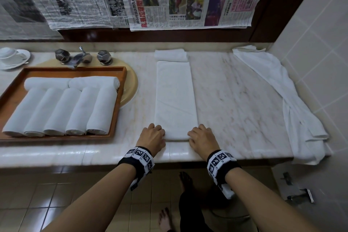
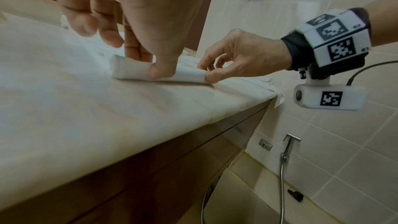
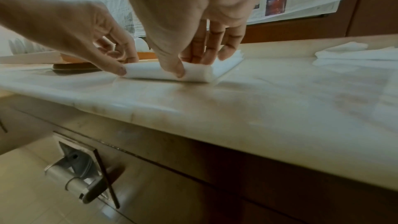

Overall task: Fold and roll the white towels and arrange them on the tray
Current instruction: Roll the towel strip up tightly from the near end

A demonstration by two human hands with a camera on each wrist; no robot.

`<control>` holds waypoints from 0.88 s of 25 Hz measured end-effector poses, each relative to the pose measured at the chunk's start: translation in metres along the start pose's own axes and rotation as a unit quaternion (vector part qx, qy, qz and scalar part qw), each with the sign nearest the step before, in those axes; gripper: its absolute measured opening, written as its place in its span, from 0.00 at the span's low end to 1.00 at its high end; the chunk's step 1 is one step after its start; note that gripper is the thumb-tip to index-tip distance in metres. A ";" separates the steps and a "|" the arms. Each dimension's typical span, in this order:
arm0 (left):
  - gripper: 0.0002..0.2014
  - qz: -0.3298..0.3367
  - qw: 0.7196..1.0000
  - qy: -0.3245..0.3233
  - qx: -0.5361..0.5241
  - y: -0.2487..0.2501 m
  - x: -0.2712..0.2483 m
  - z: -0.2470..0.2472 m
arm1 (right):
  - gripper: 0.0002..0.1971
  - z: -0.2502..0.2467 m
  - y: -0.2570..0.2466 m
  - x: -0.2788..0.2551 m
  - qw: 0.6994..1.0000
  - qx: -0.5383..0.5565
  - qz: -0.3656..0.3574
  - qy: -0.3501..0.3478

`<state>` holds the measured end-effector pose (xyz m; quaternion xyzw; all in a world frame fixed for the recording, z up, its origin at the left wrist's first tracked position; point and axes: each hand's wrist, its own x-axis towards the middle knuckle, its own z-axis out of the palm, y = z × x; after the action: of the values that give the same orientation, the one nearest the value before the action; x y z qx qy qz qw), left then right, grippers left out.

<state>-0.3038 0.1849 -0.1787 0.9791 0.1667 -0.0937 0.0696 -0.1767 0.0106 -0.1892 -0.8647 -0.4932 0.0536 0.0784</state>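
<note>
A white towel [image 1: 175, 98], folded into a long strip, lies on the marble counter and runs away from me. Its near end is curled into a small roll [image 2: 133, 71] [image 3: 159, 72]. My left hand [image 1: 154, 134] pinches the roll's left end between thumb and curled fingers. My right hand [image 1: 200, 135] pinches the right end the same way. A wooden tray [image 1: 120, 88] at the left holds several rolled white towels [image 1: 62, 109], a row in front and two across the back.
A small folded towel [image 1: 171, 55] lies at the strip's far end. A loose white cloth [image 1: 293, 103] drapes over the counter's right side by the tiled wall. Taps [image 1: 81, 57] and a cup on a saucer [image 1: 13, 58] stand behind the tray.
</note>
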 end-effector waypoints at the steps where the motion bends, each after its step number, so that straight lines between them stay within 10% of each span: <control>1: 0.14 0.002 1.000 0.000 0.016 -0.001 -0.001 -0.001 | 0.06 -0.004 0.001 0.000 1.000 -0.021 0.010 -0.018; 11: 0.09 -0.002 0.995 -0.027 -0.100 -0.015 -0.001 -0.006 | 0.07 -0.022 0.008 0.004 0.985 0.080 0.102 -0.118; 22: 0.09 -0.018 0.991 0.065 -0.119 0.009 -0.001 0.010 | 0.12 0.008 -0.009 -0.011 0.995 0.089 -0.008 0.035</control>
<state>-0.3029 0.1743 -0.1873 0.9646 0.1984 -0.0110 0.1732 -0.1907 0.0063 -0.1948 -0.8516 -0.4905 0.0664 0.1723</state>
